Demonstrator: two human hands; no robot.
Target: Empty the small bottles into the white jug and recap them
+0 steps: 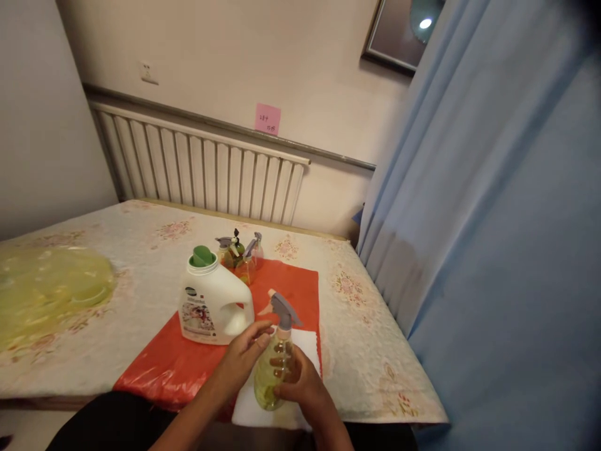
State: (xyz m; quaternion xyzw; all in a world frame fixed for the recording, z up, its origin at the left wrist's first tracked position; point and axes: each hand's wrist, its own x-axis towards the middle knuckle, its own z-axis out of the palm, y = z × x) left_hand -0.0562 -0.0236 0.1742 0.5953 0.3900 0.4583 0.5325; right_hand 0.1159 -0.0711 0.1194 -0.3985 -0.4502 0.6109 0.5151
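A clear spray bottle (267,379) with a grey and pink trigger head (283,310) stands slightly tilted in front of me, yellowish-green liquid inside. My right hand (307,385) is wrapped around its body from the right, fingers visible through the plastic. On the other side, my left hand (246,351) has its fingers stretched out toward the bottle's neck; whether they touch it I cannot tell. Below the bottle lies a white cloth (251,407). Just beyond my left hand stands a large white jug (209,307) with a green cap (203,255) in its mouth.
Several small spray bottles (246,266) cluster behind the jug. A red plastic sheet (291,285) covers part of the floral tablecloth (347,313). Yellow translucent plastic (51,288) lies at left. A blue curtain (493,219) hangs at right; a radiator (201,163) lines the wall.
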